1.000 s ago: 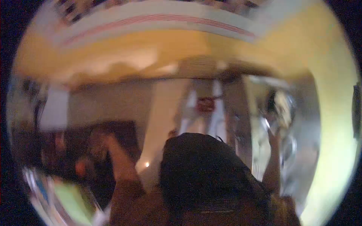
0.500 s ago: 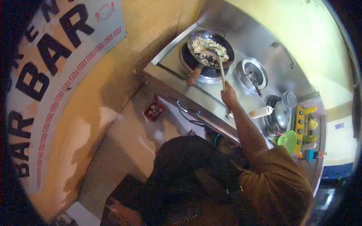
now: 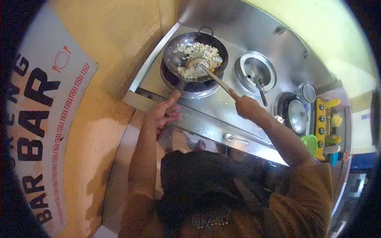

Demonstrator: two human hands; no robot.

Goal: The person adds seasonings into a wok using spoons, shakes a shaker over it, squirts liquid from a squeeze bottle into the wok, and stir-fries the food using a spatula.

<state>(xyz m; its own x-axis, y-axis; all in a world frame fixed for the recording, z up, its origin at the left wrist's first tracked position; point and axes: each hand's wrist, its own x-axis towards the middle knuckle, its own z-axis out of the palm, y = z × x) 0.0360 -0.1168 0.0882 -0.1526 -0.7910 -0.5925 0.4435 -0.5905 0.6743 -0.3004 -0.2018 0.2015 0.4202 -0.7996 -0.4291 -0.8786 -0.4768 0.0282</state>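
My right hand (image 3: pixel 247 106) is closed around the long handle of a ladle (image 3: pixel 218 80). The ladle's bowl rests among chopped pale food (image 3: pixel 200 51) in a dark wok (image 3: pixel 171 53). Some yellow-orange bits show at the food's right side. My left hand (image 3: pixel 163 113) is at the end of the wok's wooden handle (image 3: pixel 176 94), its fingers apart and not wrapped round it. The wok sits on a burner ring (image 3: pixel 198 94) at the left of the steel stove.
Another burner ring (image 3: pixel 271 75) holds a dark-handled utensil (image 3: pixel 260 89). Farther right are a metal lid or pan (image 3: pixel 297 117), a small pot (image 3: pixel 307 93), a green bowl (image 3: pixel 310 143) and a yellow rack (image 3: pixel 320 123). A wall (image 3: pixel 115 51) borders the stove's left side.
My left hand has come up from low at the left to the wok's handle. My right hand still holds the ladle in the food. The view has shifted, bringing the wok lower left.
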